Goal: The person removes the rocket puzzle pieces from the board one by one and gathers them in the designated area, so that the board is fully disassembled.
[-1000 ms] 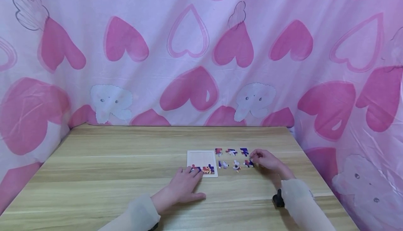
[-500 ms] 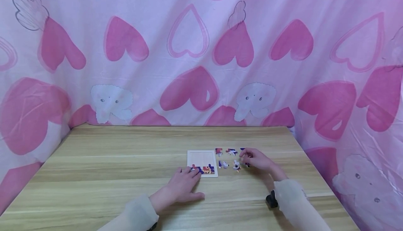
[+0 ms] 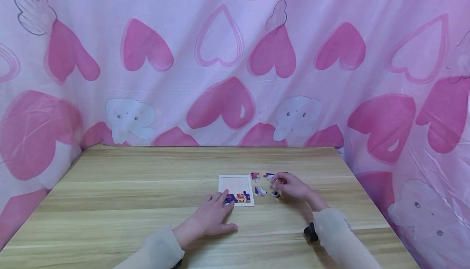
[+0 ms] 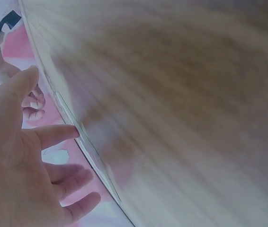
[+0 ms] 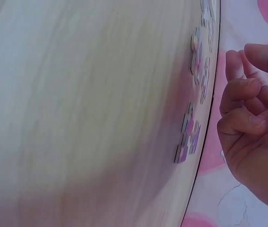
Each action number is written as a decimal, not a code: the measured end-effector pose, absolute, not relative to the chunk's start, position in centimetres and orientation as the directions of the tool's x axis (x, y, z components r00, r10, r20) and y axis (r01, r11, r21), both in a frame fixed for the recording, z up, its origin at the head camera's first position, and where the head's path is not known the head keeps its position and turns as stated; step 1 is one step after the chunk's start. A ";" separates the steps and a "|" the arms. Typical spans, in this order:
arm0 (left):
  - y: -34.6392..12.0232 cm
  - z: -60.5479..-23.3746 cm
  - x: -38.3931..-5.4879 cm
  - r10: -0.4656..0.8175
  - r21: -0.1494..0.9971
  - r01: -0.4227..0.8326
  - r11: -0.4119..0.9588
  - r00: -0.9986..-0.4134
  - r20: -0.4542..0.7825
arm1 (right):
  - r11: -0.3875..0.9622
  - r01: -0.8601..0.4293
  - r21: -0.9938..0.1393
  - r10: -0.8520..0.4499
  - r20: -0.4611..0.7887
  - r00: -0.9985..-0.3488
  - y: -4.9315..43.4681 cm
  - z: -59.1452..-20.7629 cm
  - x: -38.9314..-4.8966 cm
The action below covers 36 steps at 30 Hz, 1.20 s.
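White frame point(image 3: 235, 183) at the spread left grip point(image 3: 213, 215); near row point(image 3: 240, 198) laid, far part bare; loose pieces point(image 3: 260, 192) unplaced about the half-curled, seemingly unladen right grip point(image 3: 294, 187).

The hands point(image 3: 292, 186) partly hide several puzzle pieces point(image 3: 276, 195).

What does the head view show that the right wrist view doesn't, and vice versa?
Head only: the square white puzzle tray, a row of purple-and-orange fitted pieces along its near edge, and the left hand, fingers over its near left corner.

Right wrist only: the palm side of the right hand, no piece visible in its fingers, and the side edges of the multicoloured loose pieces.

Both: the right hand, loose pieces, light wood-grain table and pink heart-print cloth.
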<state>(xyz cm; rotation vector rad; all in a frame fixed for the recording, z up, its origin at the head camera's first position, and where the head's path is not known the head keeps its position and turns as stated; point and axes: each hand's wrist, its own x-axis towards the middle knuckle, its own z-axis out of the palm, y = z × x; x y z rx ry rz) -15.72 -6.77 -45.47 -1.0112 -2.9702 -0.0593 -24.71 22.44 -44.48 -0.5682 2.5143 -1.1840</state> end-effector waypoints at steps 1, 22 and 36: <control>-6.8 -45.5 -15.7 0.607 0.038 0.607 0.794 -0.795 0.014 | 0.585 -0.223 -0.780 -0.469 -0.101 -0.877 22.3 -44.5 -24.7; -7.0 -45.3 -15.5 0.554 0.085 0.550 0.831 -0.832 -0.031 | 0.600 -0.270 -0.753 -0.539 -0.131 -0.832 15.9 -44.2 -26.4; -7.1 -45.2 -15.5 0.557 0.073 0.554 0.829 -0.830 -0.026 | 0.627 -0.302 -0.718 -0.602 -0.202 -0.773 11.5 -44.8 -26.9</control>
